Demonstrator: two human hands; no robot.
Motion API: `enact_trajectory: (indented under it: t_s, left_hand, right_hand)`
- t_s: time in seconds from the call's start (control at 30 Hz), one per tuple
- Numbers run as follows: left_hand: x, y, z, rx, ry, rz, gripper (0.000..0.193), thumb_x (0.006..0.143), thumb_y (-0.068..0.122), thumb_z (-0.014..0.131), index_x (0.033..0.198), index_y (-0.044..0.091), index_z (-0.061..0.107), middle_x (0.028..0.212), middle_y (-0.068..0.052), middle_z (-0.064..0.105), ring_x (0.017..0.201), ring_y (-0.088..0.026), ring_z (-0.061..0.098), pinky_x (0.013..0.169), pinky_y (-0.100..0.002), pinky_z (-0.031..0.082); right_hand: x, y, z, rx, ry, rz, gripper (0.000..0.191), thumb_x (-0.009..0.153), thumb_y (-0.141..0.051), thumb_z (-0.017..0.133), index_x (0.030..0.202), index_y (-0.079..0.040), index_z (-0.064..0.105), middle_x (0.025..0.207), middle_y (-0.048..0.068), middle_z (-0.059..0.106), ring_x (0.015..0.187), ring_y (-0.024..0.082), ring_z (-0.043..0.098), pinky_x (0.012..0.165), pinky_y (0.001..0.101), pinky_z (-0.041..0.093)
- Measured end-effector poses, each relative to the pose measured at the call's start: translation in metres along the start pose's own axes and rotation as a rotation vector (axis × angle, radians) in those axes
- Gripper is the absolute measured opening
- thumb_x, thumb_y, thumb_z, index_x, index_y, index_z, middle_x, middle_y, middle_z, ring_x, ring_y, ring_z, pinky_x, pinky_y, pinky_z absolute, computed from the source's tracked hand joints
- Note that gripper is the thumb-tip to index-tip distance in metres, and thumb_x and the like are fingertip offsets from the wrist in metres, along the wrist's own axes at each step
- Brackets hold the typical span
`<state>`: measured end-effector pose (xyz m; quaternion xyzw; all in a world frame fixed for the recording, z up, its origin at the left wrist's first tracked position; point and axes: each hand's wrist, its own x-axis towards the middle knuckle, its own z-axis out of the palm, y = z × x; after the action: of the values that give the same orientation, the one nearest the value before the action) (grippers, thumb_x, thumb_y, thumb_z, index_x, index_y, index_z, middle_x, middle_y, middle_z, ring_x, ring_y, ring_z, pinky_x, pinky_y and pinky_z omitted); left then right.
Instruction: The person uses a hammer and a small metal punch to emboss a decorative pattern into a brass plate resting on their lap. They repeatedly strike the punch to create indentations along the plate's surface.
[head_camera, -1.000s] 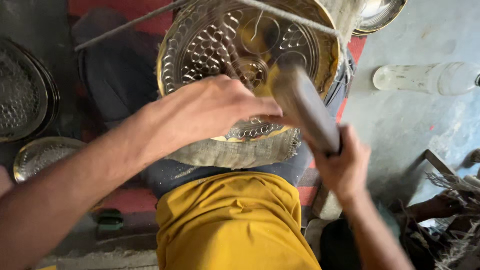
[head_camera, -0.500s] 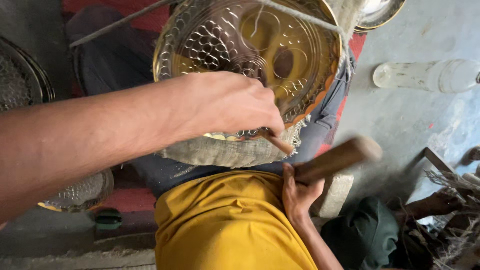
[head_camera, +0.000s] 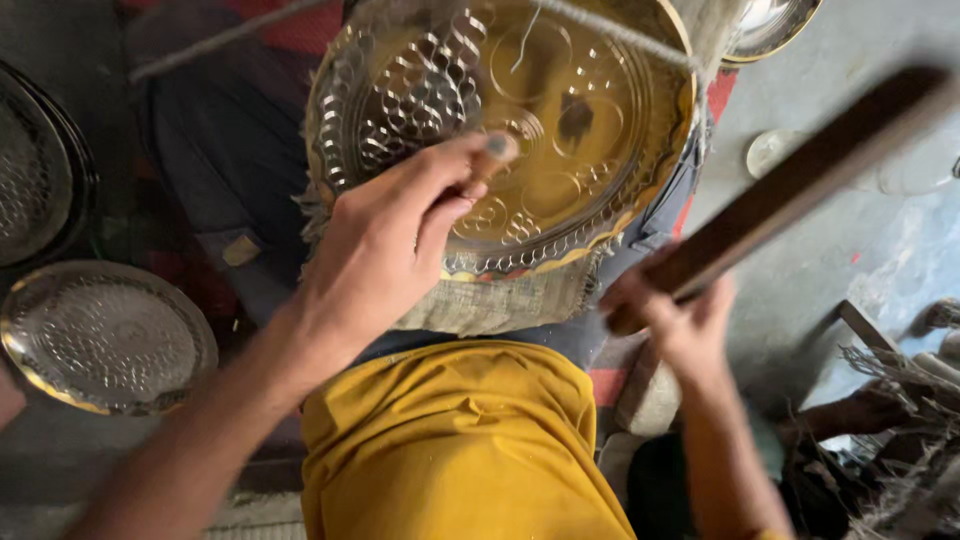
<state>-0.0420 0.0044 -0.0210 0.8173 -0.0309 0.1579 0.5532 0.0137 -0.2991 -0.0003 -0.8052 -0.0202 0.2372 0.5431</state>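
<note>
A round brass plate (head_camera: 560, 130) with embossed circles and dimples rests on a burlap pad (head_camera: 500, 300) over my lap. My left hand (head_camera: 385, 245) is closed around a small punch tool (head_camera: 490, 155), whose tip touches the plate's patterned face. My right hand (head_camera: 680, 320) grips the lower end of a long dark wooden mallet (head_camera: 800, 180), raised and blurred to the right of the plate. My yellow shirt (head_camera: 460, 440) fills the bottom centre.
Two embossed metal plates (head_camera: 105, 335) lie on the floor at the left, one partly cut off at the edge (head_camera: 35, 180). Another shiny plate (head_camera: 770, 25) sits at the top right. A thin rod (head_camera: 220, 40) crosses the top left. Frayed fibres (head_camera: 900, 400) lie at the right.
My right hand has swung the mallet up and out to the right. My left hand has shifted the punch slightly on the plate. The view has tilted a little.
</note>
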Motion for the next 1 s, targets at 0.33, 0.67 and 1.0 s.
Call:
enact_trajectory:
  t_s: [0.33, 0.67, 1.0]
  left_hand:
    - [-0.027, -0.003, 0.006, -0.008, 0.070, -0.083, 0.043, 0.106, -0.001, 0.067, 0.144, 0.012, 0.052, 0.125, -0.013, 0.072, 0.108, -0.023, 0.077, 0.088, -0.031, 0.067]
    - [-0.030, 0.002, 0.009, -0.029, 0.125, -0.097, 0.044, 0.105, -0.005, 0.069, 0.143, 0.012, 0.055, 0.117, -0.012, 0.074, 0.104, -0.021, 0.078, 0.085, -0.030, 0.065]
    - [-0.040, 0.012, 0.027, -0.060, 0.285, -0.267, 0.036, 0.103, -0.007, 0.071, 0.134, 0.004, 0.057, 0.114, -0.011, 0.074, 0.104, -0.018, 0.078, 0.091, -0.029, 0.066]
  right_hand:
    - [0.067, -0.115, -0.025, -0.863, -0.138, -0.492, 0.021, 0.091, -0.003, 0.079, 0.094, 0.008, 0.061, 0.076, 0.016, 0.067, 0.064, 0.021, 0.068, 0.059, 0.0367, 0.057]
    - [0.079, -0.153, 0.009, -1.022, -0.214, -0.651, 0.035, 0.087, -0.016, 0.085, 0.103, 0.002, 0.060, 0.080, 0.018, 0.064, 0.071, 0.033, 0.069, 0.064, 0.0425, 0.055]
    - [0.088, -0.172, 0.016, -1.430, -0.284, -0.775, 0.025, 0.091, -0.023, 0.083, 0.091, -0.005, 0.066, 0.072, 0.011, 0.067, 0.064, 0.029, 0.069, 0.063, 0.0411, 0.055]
